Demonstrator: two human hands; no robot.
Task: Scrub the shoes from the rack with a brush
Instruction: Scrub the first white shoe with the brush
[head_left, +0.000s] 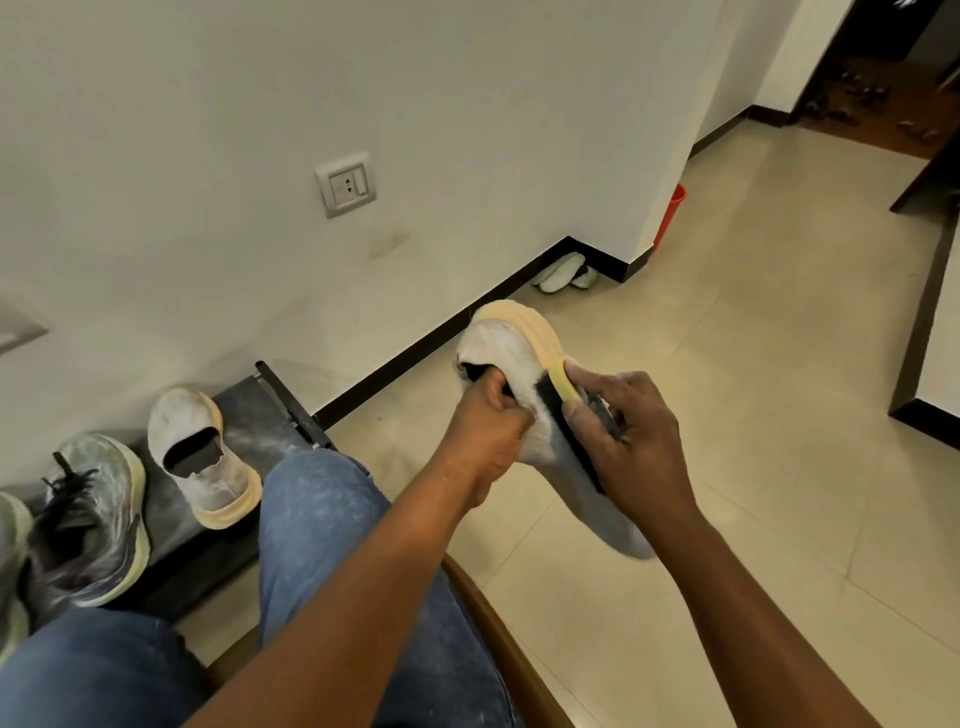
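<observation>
Two hands work on one white slip-on shoe (511, 353) with a pale yellow sole, held in the air above the tiled floor (753, 364), beyond the person's jeans-clad knee (322, 499). The left hand (488, 421) grips the shoe at its opening, fingers (496, 387) curled over the collar and into the dark inside. The right hand (636, 441) closes round a black brush (571, 431), thumb and fingers pinching its back, bristles laid against the shoe's side just below the sole edge. The matching white shoe (202, 457) stands on the dark rack (270, 415) at left, beside a dusty grey laced sneaker (88, 519). Another pale pair (563, 270) lies by the wall corner.
</observation>
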